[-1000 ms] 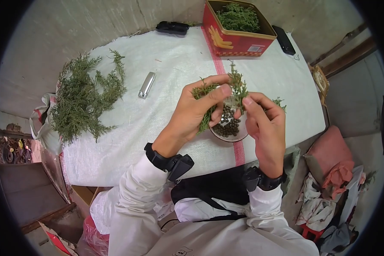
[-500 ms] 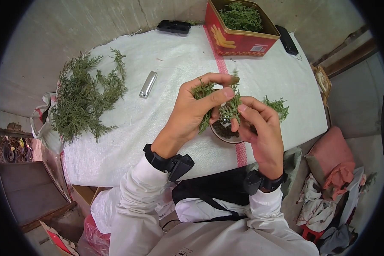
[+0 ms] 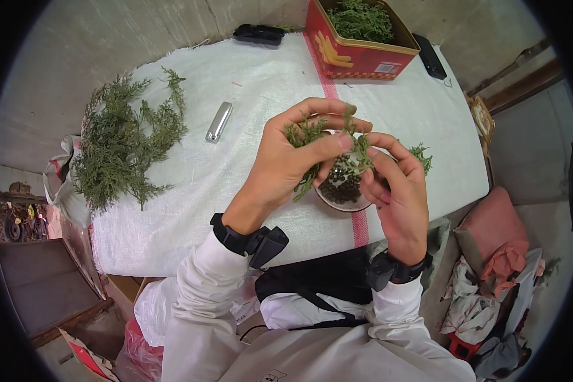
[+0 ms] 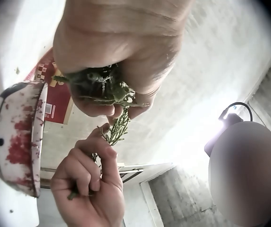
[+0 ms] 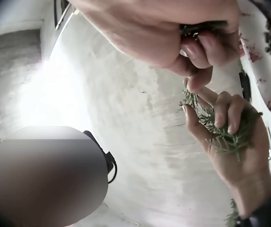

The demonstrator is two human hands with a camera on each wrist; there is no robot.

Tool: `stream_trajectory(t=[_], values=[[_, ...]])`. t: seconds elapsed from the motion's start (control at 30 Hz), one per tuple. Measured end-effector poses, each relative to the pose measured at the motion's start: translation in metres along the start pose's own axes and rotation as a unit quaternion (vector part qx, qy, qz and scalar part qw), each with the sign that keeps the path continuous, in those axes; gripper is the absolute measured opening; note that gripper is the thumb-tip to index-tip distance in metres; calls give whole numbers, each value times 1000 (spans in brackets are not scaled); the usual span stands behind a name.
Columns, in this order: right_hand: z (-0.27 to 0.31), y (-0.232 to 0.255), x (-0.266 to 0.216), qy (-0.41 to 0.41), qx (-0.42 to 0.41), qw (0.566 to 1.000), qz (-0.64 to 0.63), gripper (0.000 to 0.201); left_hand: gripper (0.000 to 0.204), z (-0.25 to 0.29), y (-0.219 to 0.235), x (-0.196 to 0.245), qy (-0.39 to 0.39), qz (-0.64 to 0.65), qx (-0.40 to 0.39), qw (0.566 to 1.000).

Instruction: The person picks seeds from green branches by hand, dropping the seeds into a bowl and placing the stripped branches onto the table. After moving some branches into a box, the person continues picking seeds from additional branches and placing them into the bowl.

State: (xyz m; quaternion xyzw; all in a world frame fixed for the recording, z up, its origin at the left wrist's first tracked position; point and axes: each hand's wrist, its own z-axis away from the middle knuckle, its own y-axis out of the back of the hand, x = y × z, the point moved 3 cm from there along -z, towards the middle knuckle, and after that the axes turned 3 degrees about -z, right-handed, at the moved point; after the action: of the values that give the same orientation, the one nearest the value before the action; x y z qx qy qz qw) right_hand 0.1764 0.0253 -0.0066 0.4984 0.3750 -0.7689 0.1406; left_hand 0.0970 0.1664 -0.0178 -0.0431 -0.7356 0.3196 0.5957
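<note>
Two-handed, working over one small bowl (image 3: 337, 205) near the front edge of the white woven cloth (image 3: 254, 89). Gripping a bunch of green sprigs (image 3: 302, 137) in the curled fingers of the left hand (image 3: 286, 162), raised just above the bowl's far rim. Pinching one further sprig (image 3: 361, 149) between thumb and fingertips of the right hand (image 3: 398, 197), directly over the bowl, with both hands nearly touching.

Judging the job to be partly done: seeing a layer of dark round berries (image 3: 340, 184) covering the bowl's bottom, too many to count, and one red tin (image 3: 356, 60) at the far edge of the cloth holding more greenery. Judging plenty to be left: noting one large pile of branches (image 3: 124, 143) lying well apart at the left of the cloth, and one loose sprig (image 3: 421, 156) lying on the cloth just beside the right hand.

Counting also one small silver metal object (image 3: 218, 122) between pile and bowl, and two black devices at the far edge, one (image 3: 258, 35) left of the tin, the other (image 3: 430, 58) right of it.
</note>
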Motion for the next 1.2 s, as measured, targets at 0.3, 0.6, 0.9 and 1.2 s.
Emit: stream_trajectory(t=[0.3,0.6,0.9,1.2], values=[[1,-4,-1,7,51,998,36,22,27,1,4,2,-17,-54,31,998],[0,0,-9,26,49,989,136,17,15,-1,12,-3,14,2,70,997],[-17,4,-12,260,-127,698,655,9,11,-5,27,-7,-11,9,81,997],[-15,-6,8,198,-145,618,747,13,12,-5,22,-9,0,37,113,993]])
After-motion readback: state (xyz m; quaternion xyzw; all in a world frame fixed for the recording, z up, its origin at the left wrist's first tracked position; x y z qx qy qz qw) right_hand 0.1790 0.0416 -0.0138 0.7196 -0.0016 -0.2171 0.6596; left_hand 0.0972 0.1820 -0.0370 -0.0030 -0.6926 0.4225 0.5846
